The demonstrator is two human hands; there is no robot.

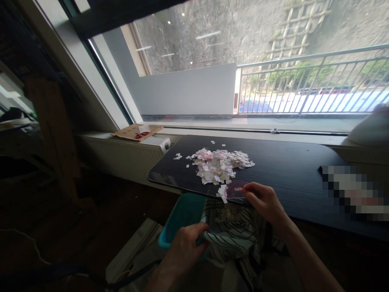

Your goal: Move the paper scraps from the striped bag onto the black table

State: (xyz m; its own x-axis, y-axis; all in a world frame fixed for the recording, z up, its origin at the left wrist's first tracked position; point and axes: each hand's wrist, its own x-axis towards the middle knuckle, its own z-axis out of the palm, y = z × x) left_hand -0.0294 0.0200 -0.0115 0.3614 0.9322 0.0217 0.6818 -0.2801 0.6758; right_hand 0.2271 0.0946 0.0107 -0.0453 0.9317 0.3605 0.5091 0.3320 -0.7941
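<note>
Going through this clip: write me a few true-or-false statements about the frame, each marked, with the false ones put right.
1. Paper scraps lie heaped on the dark table. True.
2. The left hand grips the striped cloth. True.
3. The pink sheet is in the left hand. False: the right hand holds the pink sheet.
4. The teal bin stands on top of the table. False: the teal bin is below the tabletop.

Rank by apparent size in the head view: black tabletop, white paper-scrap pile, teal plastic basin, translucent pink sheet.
1. Black tabletop
2. White paper-scrap pile and teal plastic basin: unsure which looks larger; the basin is partly hidden
3. Translucent pink sheet
</note>
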